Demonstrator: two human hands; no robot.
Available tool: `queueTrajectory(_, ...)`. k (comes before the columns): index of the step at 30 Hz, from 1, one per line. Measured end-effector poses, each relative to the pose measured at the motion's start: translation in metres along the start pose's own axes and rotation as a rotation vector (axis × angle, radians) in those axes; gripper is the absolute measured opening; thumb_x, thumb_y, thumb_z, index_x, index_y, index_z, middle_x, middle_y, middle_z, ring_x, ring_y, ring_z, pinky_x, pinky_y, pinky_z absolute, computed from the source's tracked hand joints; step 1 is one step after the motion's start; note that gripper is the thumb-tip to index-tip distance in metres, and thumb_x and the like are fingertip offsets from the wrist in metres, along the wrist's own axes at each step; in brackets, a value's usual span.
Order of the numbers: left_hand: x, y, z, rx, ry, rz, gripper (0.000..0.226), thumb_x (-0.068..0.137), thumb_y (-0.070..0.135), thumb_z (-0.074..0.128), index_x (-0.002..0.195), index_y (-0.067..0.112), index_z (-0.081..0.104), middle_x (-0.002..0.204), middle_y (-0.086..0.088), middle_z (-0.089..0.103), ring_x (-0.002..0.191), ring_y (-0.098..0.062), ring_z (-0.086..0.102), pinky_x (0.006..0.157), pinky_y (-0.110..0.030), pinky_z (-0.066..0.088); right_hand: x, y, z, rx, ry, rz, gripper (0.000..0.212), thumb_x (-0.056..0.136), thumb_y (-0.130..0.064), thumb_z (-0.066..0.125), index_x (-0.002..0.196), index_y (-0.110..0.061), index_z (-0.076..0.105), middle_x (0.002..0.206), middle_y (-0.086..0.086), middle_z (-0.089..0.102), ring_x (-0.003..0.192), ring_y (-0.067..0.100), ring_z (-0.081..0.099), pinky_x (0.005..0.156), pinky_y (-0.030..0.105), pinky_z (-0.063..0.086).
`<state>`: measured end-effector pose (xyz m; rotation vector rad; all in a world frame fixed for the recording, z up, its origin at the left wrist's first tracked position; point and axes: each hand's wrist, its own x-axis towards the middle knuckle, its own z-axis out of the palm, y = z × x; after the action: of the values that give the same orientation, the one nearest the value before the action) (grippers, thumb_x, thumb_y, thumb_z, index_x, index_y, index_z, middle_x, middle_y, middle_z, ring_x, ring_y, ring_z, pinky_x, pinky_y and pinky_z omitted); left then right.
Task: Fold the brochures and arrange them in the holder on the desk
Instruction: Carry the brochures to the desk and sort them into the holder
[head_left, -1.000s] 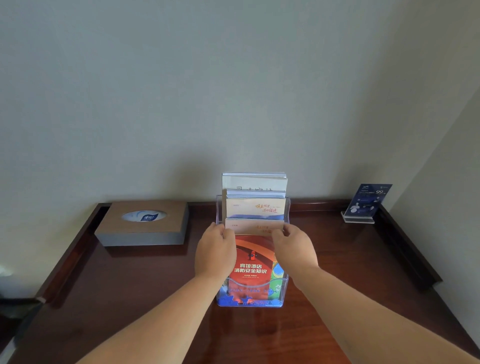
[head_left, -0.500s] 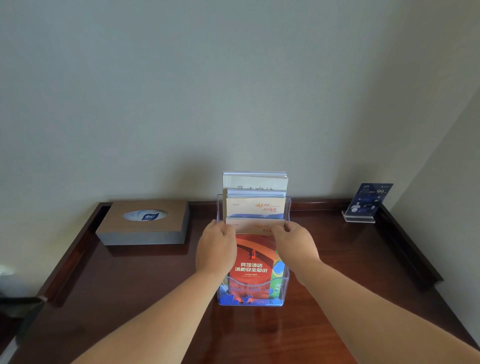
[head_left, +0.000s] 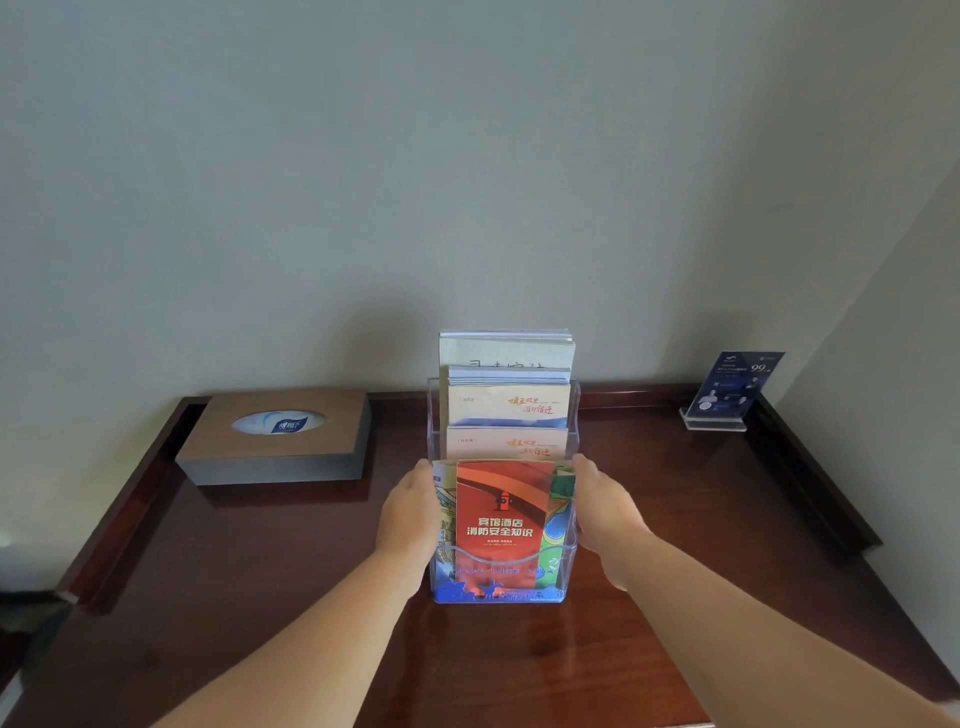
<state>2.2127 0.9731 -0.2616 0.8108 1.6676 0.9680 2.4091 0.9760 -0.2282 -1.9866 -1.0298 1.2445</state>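
head view: left hand (head_left: 410, 514) and right hand (head_left: 605, 512) are lying flat, fingers fairly straight, against the sides of the clear holder (head_left: 573, 431), gripping nothing. they are flanking the red fire-safety brochure (head_left: 501, 514) standing in its front pocket. pressing evenly from both sides should be squaring the wider sheet behind it. counting: one holder, four tiers filled; one tissue box (head_left: 280, 436) and one blue sign card (head_left: 737, 384) sitting on the surface (head_left: 260, 597).
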Motion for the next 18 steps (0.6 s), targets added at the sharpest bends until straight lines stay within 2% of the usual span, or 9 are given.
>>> queueTrajectory(3, 0.002, -0.002, -0.001, -0.07, -0.022, -0.034, 0.054, 0.096, 0.056, 0.027, 0.085, 0.015, 0.061, 0.071, 0.002, 0.073, 0.062, -0.009, 0.071, 0.064, -0.033, 0.051, 0.002, 0.002, 0.002, 0.116, -0.007, 0.062, 0.059, 0.096, -0.058, 0.024, 0.096, -0.016, 0.065, 0.091, 0.006, 0.074, 0.088, 0.022, 0.071, 0.085, 0.044, 0.055)
queueTrajectory(6, 0.003, 0.0, 0.002, -0.103, -0.048, -0.055, 0.058, 0.094, 0.06, 0.027, 0.079, 0.018, 0.063, 0.073, 0.001, 0.074, 0.062, -0.011, 0.071, 0.063, -0.032, 0.047, 0.006, 0.001, 0.0, 0.158, -0.015, 0.084, 0.062, 0.095, -0.063, 0.025, 0.095, -0.017, 0.067, 0.085, 0.003, 0.076, 0.082, 0.02, 0.072, 0.074, 0.037, 0.054)
queueTrajectory(11, 0.009, 0.011, 0.018, -0.16, -0.067, -0.062, 0.058, 0.096, 0.062, 0.027, 0.081, 0.02, 0.064, 0.069, 0.005, 0.073, 0.057, -0.006, 0.069, 0.058, -0.028, 0.043, 0.024, -0.003, -0.011, 0.168, 0.017, 0.088, 0.064, 0.095, -0.065, 0.025, 0.093, -0.017, 0.067, 0.08, 0.001, 0.076, 0.08, 0.02, 0.073, 0.082, 0.041, 0.056)
queueTrajectory(18, 0.039, 0.029, 0.05, -0.194, -0.059, -0.078, 0.059, 0.094, 0.065, 0.027, 0.084, 0.021, 0.066, 0.069, 0.007, 0.073, 0.054, -0.005, 0.068, 0.055, -0.028, 0.041, 0.065, -0.019, -0.031, 0.193, 0.001, 0.089, 0.063, 0.094, -0.068, 0.028, 0.094, -0.017, 0.066, 0.07, -0.003, 0.075, 0.065, 0.014, 0.073, 0.059, 0.03, 0.05)
